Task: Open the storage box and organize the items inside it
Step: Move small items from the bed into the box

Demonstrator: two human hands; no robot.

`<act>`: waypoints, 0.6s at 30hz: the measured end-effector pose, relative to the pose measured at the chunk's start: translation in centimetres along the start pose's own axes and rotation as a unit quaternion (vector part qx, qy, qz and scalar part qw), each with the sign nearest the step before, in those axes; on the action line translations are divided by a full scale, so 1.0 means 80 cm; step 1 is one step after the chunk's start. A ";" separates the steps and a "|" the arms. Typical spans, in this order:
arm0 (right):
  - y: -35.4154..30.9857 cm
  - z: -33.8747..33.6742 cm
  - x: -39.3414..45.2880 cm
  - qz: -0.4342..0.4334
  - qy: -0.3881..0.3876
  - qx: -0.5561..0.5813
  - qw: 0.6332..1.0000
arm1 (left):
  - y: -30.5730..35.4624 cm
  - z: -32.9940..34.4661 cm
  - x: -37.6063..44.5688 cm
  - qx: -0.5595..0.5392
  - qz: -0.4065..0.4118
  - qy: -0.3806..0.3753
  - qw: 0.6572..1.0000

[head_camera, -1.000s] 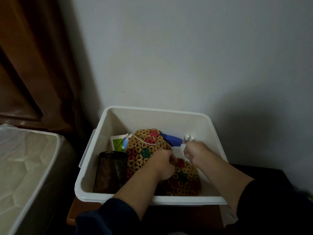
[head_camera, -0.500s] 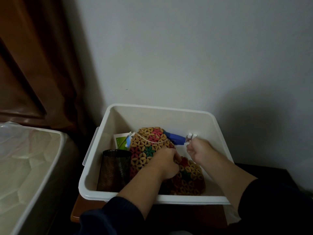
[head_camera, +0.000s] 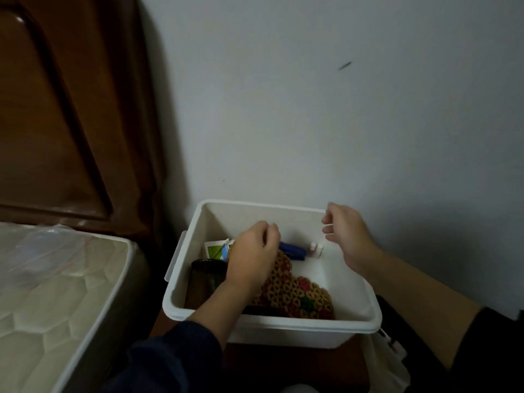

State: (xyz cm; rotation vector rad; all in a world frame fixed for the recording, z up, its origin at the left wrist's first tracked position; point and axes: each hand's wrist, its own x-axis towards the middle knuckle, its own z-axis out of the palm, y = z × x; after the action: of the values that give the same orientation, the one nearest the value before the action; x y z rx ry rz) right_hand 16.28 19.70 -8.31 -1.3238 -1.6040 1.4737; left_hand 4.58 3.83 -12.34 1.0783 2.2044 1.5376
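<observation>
Both hands have lifted out of the storage box (head_camera: 283, 326) since a second ago, when they were pressed down on the beaded mat (head_camera: 295, 290); the camera has also tipped upward, showing more wall. At far left, a plastic-wrapped mattress (head_camera: 51, 279) sits below a dark wooden headboard (head_camera: 56, 109). Beside it, the open white box rests on a brown stand against the grey wall (head_camera: 312, 109). Inside, along the left wall, a dark mesh cup (head_camera: 202, 279) stands upright, with a green-and-white packet (head_camera: 215, 249) behind it. The left hand (head_camera: 252, 258) hovers above the mat's upper end, fingers curled loosely downward; whether they pinch anything cannot be told. The colourful mat slopes toward the front right corner. Behind it lie a blue object (head_camera: 293, 249) and two small white caps (head_camera: 316, 248). The right hand (head_camera: 347, 234) hangs over the rear right rim, fingers half bent and apart, holding nothing. Dark sleeves cover both forearms partway.
</observation>
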 end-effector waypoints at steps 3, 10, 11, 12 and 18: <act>-0.044 0.019 -0.052 -0.137 0.018 -0.063 0.988 | 0.017 -0.066 -0.016 0.019 0.032 0.087 0.995; -0.093 0.176 -0.201 -0.300 -0.116 -0.027 0.946 | -0.003 -0.264 -0.117 0.112 0.031 0.235 0.965; -0.094 0.205 -0.226 -0.309 -0.141 -0.016 0.940 | -0.012 -0.294 -0.138 0.127 0.017 0.252 0.959; -0.093 0.234 -0.253 -0.316 -0.167 -0.011 0.934 | -0.022 -0.323 -0.160 0.143 0.004 0.271 0.952; -0.056 0.386 -0.396 -0.334 -0.318 -0.039 0.886 | -0.094 -0.457 -0.312 0.175 -0.148 0.380 0.896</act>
State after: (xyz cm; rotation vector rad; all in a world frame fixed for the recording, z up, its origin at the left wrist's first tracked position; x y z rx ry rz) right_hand -2.11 -20.55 -4.49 -0.2056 -2.2354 1.4488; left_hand -2.29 -40.40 -8.99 0.1419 3.0636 1.6260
